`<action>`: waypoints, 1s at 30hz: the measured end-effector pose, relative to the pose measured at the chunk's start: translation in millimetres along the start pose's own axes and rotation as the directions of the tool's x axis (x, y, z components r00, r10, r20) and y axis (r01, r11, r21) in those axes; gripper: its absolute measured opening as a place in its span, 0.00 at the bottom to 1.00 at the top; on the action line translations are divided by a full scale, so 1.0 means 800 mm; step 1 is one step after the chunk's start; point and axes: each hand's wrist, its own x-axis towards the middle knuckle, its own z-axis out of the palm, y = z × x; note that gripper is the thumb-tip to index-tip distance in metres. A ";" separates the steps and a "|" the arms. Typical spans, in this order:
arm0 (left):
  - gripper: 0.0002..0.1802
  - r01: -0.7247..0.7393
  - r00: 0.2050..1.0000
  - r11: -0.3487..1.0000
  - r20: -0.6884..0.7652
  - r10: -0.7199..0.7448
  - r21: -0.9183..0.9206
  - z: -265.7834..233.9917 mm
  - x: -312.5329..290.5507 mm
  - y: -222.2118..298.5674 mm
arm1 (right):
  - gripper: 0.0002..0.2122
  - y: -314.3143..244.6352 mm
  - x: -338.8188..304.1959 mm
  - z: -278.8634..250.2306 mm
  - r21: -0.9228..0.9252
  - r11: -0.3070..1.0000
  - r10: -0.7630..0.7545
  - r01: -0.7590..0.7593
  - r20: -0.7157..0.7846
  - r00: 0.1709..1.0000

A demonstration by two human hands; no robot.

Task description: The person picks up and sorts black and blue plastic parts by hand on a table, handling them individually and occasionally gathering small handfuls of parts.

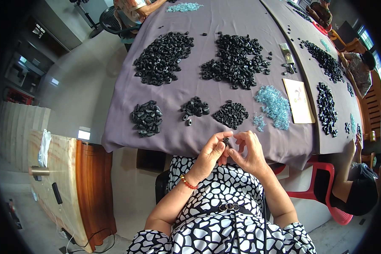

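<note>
At the table's near edge, my left hand (210, 155) pinches a small black ribbed part (226, 141) between thumb and fingers. Close against it is my right hand (250, 153), fingers bent and thumb pointing at the part; whatever its fingertips hold is too small to make out. Just beyond my hands lies a small pile of black ring-like parts (231, 115). Left of that are a smaller black heap (195, 108) and a pile of longer ribbed black pieces (147, 119). Clear light-blue little pieces (273, 106) are spread to the right.
Two large black heaps (163, 58) (237, 61) lie farther back on the grey-purple cloth (190, 144). A pale booklet (299, 101) and a small packet (287, 54) are at right. Other people sit around the table, one on a red chair (315, 186). A wooden cabinet (93, 190) stands left.
</note>
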 end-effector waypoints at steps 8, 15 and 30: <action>0.28 -0.048 0.997 0.999 0.058 0.048 -0.010 0.000 0.004 -0.008 | 0.20 0.000 0.001 0.002 -0.135 0.978 -0.156 0.159 0.030 0.987; 0.26 -0.011 0.996 0.995 0.089 0.020 -0.095 -0.005 0.001 -0.008 | 0.22 -0.029 0.009 -0.009 -0.264 0.943 -0.197 0.201 0.043 0.979; 0.25 -0.043 0.995 0.990 0.079 0.054 -0.131 0.001 0.004 -0.008 | 0.21 -0.033 0.003 0.000 -0.435 0.879 -0.217 0.196 0.002 0.976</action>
